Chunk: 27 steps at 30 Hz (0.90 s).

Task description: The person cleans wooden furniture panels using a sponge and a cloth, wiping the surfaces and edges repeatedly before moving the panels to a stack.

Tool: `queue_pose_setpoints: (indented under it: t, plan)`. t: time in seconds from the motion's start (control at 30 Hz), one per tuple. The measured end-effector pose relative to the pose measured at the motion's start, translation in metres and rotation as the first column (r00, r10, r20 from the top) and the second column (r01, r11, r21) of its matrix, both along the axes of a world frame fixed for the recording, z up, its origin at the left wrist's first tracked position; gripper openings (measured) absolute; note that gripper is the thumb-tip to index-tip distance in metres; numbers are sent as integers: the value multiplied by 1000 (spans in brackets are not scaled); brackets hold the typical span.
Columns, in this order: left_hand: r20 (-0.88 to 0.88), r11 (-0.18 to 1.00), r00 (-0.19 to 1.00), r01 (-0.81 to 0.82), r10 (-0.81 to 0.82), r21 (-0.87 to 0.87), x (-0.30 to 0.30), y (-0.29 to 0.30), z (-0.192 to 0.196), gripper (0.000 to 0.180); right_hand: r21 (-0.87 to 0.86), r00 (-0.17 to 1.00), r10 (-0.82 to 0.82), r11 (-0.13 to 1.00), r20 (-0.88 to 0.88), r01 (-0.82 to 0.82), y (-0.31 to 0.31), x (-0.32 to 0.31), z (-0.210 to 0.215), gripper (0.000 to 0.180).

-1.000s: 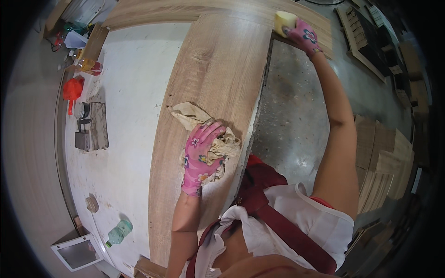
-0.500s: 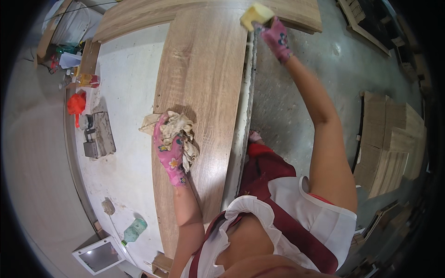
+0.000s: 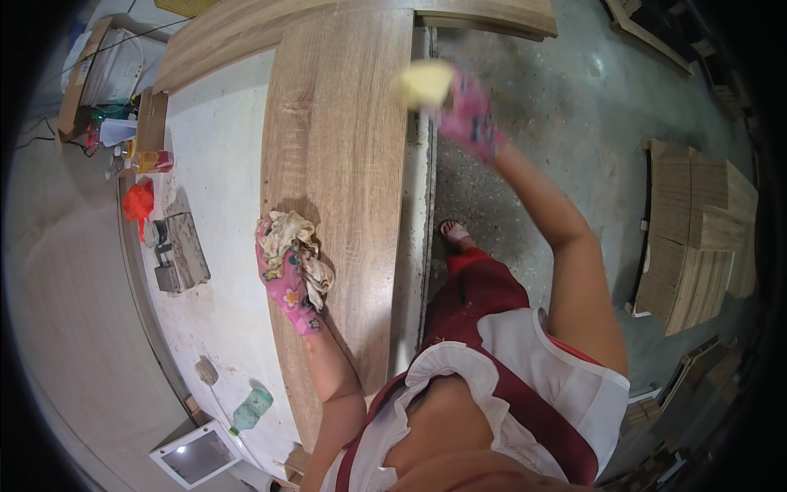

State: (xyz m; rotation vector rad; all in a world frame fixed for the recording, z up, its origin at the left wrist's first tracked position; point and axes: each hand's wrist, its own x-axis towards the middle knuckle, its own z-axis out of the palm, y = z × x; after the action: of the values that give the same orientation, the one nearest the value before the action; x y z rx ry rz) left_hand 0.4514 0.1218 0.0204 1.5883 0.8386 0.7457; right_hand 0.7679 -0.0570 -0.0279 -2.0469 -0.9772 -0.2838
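- Workshop scene: grey concrete floor [image 3: 525, 139] on our right, pale scuffed tabletop [image 3: 221, 205] on our left.
- Long wood-grain board [image 3: 344, 164] lies flat on the tabletop, running away from us; its right edge sits near the tabletop edge.
- Our left hand [image 3: 288, 283], in a pink flowered glove, presses down on a crumpled beige rag [image 3: 293, 238] at the board's left edge; fingers curl loosely over the rag, gripping it against the board.
- Our right hand [image 3: 471, 119], same pink glove, is stretched out ahead and closed around a yellow sponge [image 3: 426, 82], blurred, just over the board's far right edge.
- Whether the sponge touches the board, we cannot tell.
- More wood-grain panels [image 3: 484, 16] lie across the far end of the tabletop.
- On the tabletop's left side: an orange object [image 3: 138, 201], a small wooden block [image 3: 187, 246] with a grey block [image 3: 166, 279] beside it, a cluster of small containers [image 3: 139, 156] further off.
- Nearer us on the tabletop: a green bottle [image 3: 250, 407] lying on its side, a white tray-like frame [image 3: 197, 453] close to it.
- Stack of cut wood panels [image 3: 697, 238] sits on the floor at far right, well apart from the hands.
- Our foot [image 3: 455, 234] shows on the floor beside the tabletop edge.
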Motion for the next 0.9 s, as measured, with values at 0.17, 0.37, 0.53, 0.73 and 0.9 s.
queue_pose_setpoints:
  t: [0.17, 0.37, 0.53, 0.73, 0.9]
  plan:
    - [-39, 999, 999, -31, 30, -29, 1, -1, 1, 52, 151, 873, -486, 867, 47, 475, 70, 116, -1, 39]
    - [-57, 995, 998, 24, -19, 95, -4, 3, -2, 52, 245, 926, -296, 904, -235, 351, 69, 120, -2, 32]
    - [-80, 989, 996, 47, -36, 142, -4, 4, -5, 50, -34, 968, -247, 968, 37, 248, 31, 41, -20, 68]
    - [-30, 994, 999, 32, -29, 105, -2, 1, 1, 42, 83, 868, 403, 914, -291, -397, -71, -179, -40, 70]
    - [-27, 990, 998, -58, 62, 132, -21, 14, -15, 43, 75, 720, 578, 797, -384, -599, -91, -221, -8, 63]
